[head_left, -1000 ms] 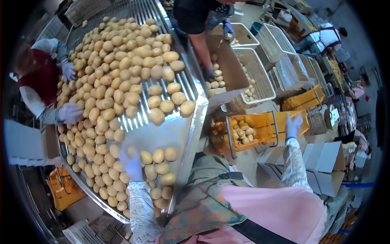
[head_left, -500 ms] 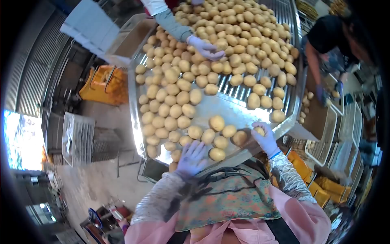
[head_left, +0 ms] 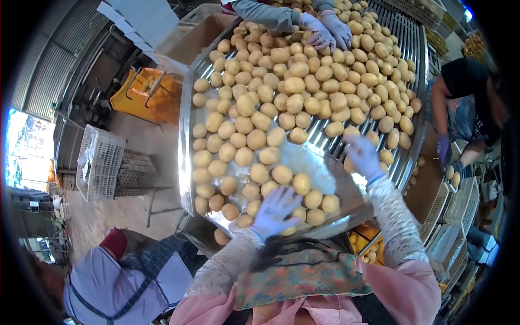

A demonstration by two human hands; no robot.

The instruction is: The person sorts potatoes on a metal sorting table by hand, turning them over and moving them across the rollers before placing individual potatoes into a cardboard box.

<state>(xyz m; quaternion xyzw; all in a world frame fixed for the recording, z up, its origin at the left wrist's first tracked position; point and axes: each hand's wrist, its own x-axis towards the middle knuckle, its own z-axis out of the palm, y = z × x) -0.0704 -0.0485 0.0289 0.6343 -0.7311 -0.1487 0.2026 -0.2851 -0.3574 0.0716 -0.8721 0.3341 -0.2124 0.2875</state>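
Many round yellow-brown potatoes point(head_left: 295, 103) cover a metal sorting table point(head_left: 187, 135), some on its rollers and some on its smooth near end. My left hand point(head_left: 273, 211), in a pale purple glove, lies flat with fingers spread over potatoes at the near edge. My right hand point(head_left: 362, 157), gloved alike, reaches out over the right side of the rollers. Potatoes show right at its fingers, which motion blurs; I cannot tell whether it grips one. Near my left hand's fingertips sits a potato point(head_left: 301, 184) among several others.
Across the table, another person's gloved hands point(head_left: 327, 32) rest among the potatoes. A person in black point(head_left: 460, 81) bends beside crates at the right. At the lower left is a person in a checked apron point(head_left: 130, 276). A white crate point(head_left: 100, 162) and a yellow container point(head_left: 146, 95) stand left.
My right hand has moved from the near right edge, where it held a potato, forward to the rollers. The co-worker's hands shifted farther back. A person has come into view at the lower left.
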